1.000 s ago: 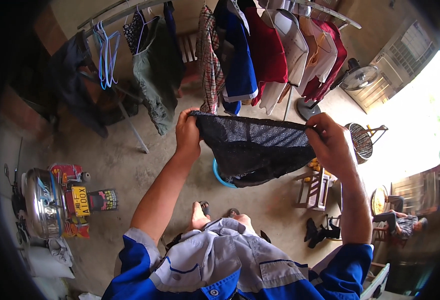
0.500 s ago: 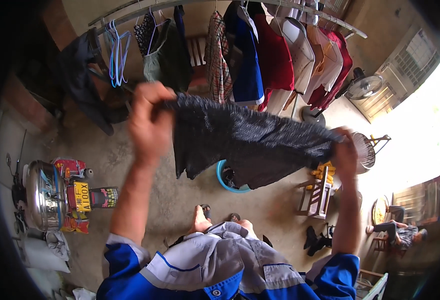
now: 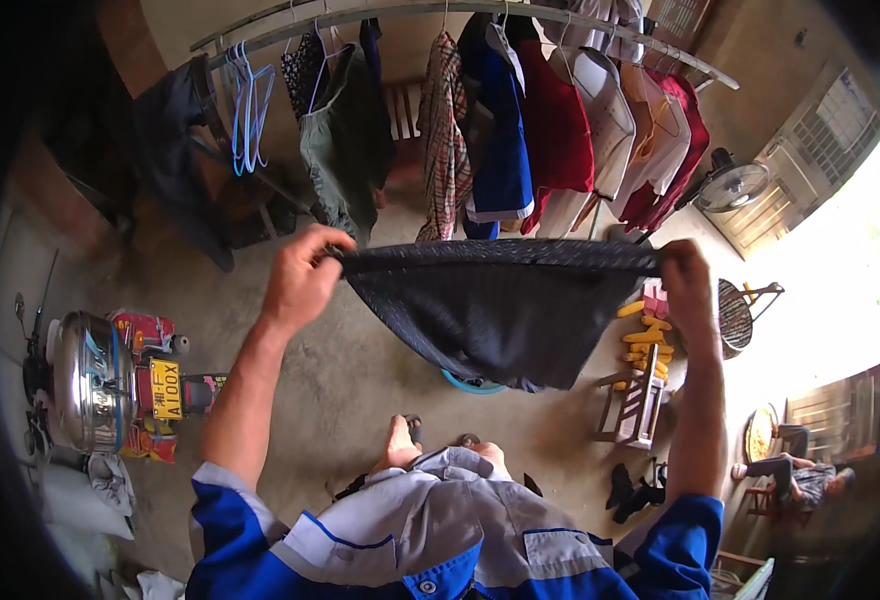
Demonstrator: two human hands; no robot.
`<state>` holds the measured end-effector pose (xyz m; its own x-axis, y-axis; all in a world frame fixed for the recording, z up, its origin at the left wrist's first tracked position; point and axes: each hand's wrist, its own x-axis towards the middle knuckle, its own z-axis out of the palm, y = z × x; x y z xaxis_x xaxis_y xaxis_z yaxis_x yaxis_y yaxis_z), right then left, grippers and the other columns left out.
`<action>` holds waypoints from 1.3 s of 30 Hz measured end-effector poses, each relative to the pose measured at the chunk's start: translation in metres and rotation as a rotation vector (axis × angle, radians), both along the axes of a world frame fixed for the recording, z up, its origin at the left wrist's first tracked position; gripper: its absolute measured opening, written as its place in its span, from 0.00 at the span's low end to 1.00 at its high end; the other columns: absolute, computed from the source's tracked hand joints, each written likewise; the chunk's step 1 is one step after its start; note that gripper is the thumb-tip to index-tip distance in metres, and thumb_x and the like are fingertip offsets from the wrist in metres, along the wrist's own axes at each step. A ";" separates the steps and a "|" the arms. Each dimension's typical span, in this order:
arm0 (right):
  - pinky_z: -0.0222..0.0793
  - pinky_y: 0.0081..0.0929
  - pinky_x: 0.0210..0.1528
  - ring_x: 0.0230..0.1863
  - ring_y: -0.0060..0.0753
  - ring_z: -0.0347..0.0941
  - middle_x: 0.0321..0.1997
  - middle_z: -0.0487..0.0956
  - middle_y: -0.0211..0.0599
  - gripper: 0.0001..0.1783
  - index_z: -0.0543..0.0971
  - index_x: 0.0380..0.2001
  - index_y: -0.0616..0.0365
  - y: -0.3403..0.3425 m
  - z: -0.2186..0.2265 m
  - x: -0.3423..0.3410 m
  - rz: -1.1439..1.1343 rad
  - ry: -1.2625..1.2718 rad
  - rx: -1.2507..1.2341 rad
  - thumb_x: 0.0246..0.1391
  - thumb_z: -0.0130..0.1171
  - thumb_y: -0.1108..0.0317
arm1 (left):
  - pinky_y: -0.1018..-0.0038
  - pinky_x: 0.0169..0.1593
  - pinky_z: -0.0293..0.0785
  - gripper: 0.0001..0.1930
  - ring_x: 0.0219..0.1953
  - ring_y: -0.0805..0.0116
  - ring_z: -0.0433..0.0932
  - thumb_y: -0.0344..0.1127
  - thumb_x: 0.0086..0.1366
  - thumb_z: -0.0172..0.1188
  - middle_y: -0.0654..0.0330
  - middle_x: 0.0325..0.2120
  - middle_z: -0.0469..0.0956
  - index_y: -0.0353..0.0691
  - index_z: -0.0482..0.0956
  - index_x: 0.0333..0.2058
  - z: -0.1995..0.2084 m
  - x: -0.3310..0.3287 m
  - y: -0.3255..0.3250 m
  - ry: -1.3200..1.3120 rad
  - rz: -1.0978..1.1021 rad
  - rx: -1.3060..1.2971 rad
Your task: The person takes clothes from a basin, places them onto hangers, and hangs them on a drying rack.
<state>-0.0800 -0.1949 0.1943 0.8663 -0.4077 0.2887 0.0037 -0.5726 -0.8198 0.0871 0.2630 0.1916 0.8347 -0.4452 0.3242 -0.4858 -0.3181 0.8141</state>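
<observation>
Black shorts [image 3: 500,310] with a gathered waistband hang stretched out in front of me. My left hand [image 3: 305,272] is closed on one end of the waistband, and my right hand [image 3: 687,280] grips the other end. The band runs nearly level between them while the cloth below sags and is partly blurred. Behind the shorts, a blue basin [image 3: 475,384] on the floor shows only its near rim; what it holds is hidden.
Ahead, a rail [image 3: 380,14] carries several garments and blue hangers [image 3: 250,110]. A motorcycle [image 3: 90,380] stands left. To the right are a fan [image 3: 735,185], a wooden stool [image 3: 635,405], yellow corn cobs [image 3: 650,348], dark boots [image 3: 635,490] and a seated person [image 3: 805,475].
Both hands have shifted slightly; the waistband has gone from slanting down rightward to nearly level and taut. The cloth has swung and now covers more of the basin.
</observation>
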 end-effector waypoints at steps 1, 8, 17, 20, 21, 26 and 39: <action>0.66 0.19 0.31 0.28 0.19 0.69 0.28 0.74 0.31 0.07 0.73 0.40 0.62 0.026 0.030 0.005 0.008 -0.126 0.041 0.59 0.48 0.78 | 0.74 0.39 0.75 0.14 0.33 0.71 0.79 0.20 0.53 0.48 0.55 0.30 0.81 0.33 0.79 0.37 0.006 -0.012 -0.001 -0.039 -0.029 0.057; 0.77 0.24 0.35 0.30 0.24 0.77 0.34 0.78 0.37 0.05 0.74 0.37 0.64 0.033 0.043 0.023 -0.021 -0.011 0.226 0.59 0.51 0.75 | 0.77 0.35 0.71 0.12 0.29 0.79 0.73 0.25 0.58 0.51 0.66 0.27 0.78 0.34 0.79 0.39 0.018 -0.021 -0.027 0.432 -0.262 0.068; 0.78 0.22 0.38 0.36 0.20 0.77 0.32 0.77 0.30 0.13 0.71 0.50 0.57 0.033 0.015 0.036 0.072 -0.079 0.680 0.63 0.49 0.72 | 0.76 0.30 0.68 0.07 0.24 0.80 0.68 0.32 0.59 0.61 0.59 0.24 0.75 0.33 0.78 0.30 0.034 -0.032 -0.046 0.150 -0.177 0.324; 0.71 0.18 0.37 0.33 0.17 0.74 0.33 0.79 0.29 0.11 0.75 0.46 0.60 0.032 0.009 0.041 0.085 -0.063 0.499 0.62 0.52 0.72 | 0.73 0.27 0.69 0.09 0.20 0.72 0.73 0.32 0.57 0.62 0.54 0.23 0.74 0.32 0.76 0.25 0.024 -0.022 -0.045 0.018 -0.029 0.181; 0.70 0.17 0.37 0.33 0.17 0.73 0.33 0.79 0.29 0.10 0.77 0.44 0.61 0.030 0.009 0.041 0.093 -0.016 0.334 0.61 0.53 0.72 | 0.71 0.27 0.70 0.09 0.19 0.69 0.74 0.32 0.56 0.62 0.55 0.22 0.74 0.32 0.75 0.24 0.020 -0.017 -0.043 -0.123 0.040 0.088; 0.71 0.21 0.39 0.33 0.20 0.74 0.32 0.81 0.35 0.09 0.78 0.41 0.63 0.030 0.026 0.035 0.176 0.109 -0.048 0.55 0.60 0.75 | 0.72 0.27 0.70 0.09 0.19 0.69 0.75 0.30 0.56 0.61 0.56 0.22 0.74 0.31 0.73 0.23 0.020 -0.010 -0.033 -0.087 0.117 0.115; 0.69 0.21 0.34 0.31 0.20 0.72 0.29 0.78 0.32 0.06 0.78 0.37 0.61 0.020 -0.001 0.013 0.153 0.114 0.019 0.55 0.60 0.74 | 0.74 0.23 0.72 0.07 0.24 0.71 0.79 0.33 0.64 0.59 0.64 0.21 0.74 0.35 0.76 0.29 -0.003 -0.001 0.004 0.250 0.184 0.127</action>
